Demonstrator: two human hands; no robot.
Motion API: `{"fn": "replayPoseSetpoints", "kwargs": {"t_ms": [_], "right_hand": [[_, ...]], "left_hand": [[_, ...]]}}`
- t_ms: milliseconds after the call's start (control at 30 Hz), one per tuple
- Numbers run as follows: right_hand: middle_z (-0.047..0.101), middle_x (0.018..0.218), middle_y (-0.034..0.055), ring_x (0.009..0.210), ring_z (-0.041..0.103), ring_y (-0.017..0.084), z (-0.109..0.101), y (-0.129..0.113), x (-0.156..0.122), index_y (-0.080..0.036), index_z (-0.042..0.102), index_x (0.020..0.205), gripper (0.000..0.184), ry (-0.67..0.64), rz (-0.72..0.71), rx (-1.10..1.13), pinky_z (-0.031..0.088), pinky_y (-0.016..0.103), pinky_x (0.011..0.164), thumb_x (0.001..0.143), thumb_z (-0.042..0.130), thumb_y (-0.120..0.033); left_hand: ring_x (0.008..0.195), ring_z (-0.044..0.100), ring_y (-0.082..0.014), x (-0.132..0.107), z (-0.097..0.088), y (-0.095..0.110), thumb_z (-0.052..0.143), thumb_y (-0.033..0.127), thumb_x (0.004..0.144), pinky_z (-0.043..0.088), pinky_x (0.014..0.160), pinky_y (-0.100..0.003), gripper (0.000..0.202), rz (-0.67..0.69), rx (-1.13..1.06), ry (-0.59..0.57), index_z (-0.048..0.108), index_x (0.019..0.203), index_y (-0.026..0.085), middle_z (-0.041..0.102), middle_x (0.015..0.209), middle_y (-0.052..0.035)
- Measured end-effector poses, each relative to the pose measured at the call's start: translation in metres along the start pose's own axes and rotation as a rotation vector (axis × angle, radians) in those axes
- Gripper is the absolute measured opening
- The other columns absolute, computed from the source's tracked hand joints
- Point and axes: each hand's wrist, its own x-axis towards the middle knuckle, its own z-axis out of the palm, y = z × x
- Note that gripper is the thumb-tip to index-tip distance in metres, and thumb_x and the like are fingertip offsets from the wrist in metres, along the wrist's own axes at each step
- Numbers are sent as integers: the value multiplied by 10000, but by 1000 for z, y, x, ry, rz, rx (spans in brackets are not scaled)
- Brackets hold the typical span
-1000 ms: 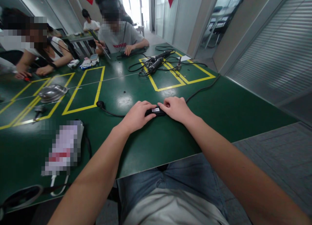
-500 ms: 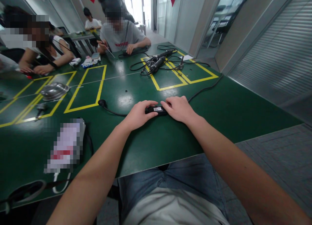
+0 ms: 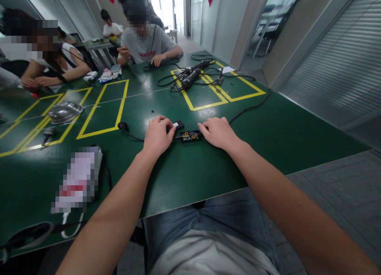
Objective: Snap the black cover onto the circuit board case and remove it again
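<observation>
A small black power-adapter case lies on the green table with its top off, showing a circuit board with yellow ring-shaped parts. Its flat black cover, bearing a white label, is gripped at its left end by my left hand, just left of the case and behind it. My right hand has its fingers closed at the case's right end; its exact grip is partly hidden. A black cord runs left from the case to a round black plug.
Two black handheld tools with tangled cords lie farther back on the table. A metal bowl sits at left, with a blurred pouch nearer. Yellow tape outlines mark the tabletop. Other people sit at the far side.
The cover was on the case and is now off it, carried left in my left hand, exposing the board. My right hand has stayed at the right end.
</observation>
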Motion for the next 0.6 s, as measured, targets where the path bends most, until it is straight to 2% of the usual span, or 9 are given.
{"fn": "replayPoseSetpoints", "kwargs": {"t_ms": [67, 233, 400, 600], "right_hand": [[790, 979, 155, 927, 669, 298, 0, -1, -1, -200, 824, 875, 524, -2, -2, -4, 409, 442, 885, 1154, 427, -397], [792, 991, 160, 944, 668, 305, 0, -3, -1, -200, 798, 848, 513, 9, -9, -17, 401, 438, 865, 1149, 437, -406], [768, 912, 143, 881, 650, 290, -2, -4, -1, -206, 725, 741, 516, 5, 12, 4, 375, 428, 830, 1134, 481, -434], [775, 940, 139, 871, 641, 275, -4, -3, -1, -196, 761, 789, 553, 26, 36, -3, 363, 409, 802, 1149, 407, -422]], "left_hand": [[1212, 621, -352, -3, -4, 5, 614, 381, 1087, 534, 1095, -516, 306, 43, 65, 8, 846, 978, 213, 704, 1311, -158], [1213, 573, -409, -8, -11, 17, 557, 501, 1113, 529, 1020, -549, 475, 94, 210, -127, 900, 958, 212, 670, 1170, -186], [1198, 587, -402, -7, -9, 22, 524, 467, 1137, 532, 1014, -529, 486, 64, 227, -133, 898, 991, 194, 672, 1117, -189], [1095, 619, -335, -4, -11, 24, 451, 423, 1169, 535, 1008, -480, 520, 34, 235, -149, 892, 1066, 168, 681, 1097, -166]]}}
